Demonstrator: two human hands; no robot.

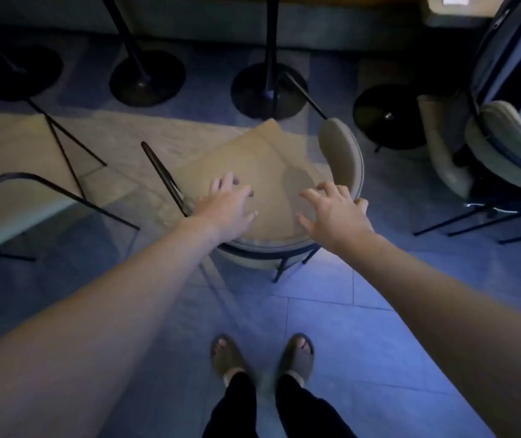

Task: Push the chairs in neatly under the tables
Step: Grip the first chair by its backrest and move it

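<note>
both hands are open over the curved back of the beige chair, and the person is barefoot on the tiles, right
Not quite. The head view shows sandals on the feet, not bare feet. The rest holds: left hand and right hand are open over the beige chair, on the tiles.

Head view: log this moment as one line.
left hand: open, over chair back | right hand: open, at chair back | glass table ahead

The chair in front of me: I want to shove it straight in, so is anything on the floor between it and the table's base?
Nothing visible stands in the way. The floor between the chair and the nearest round table base looks bare. Both the left hand and right hand are open over its backrest, with nothing between.
</note>
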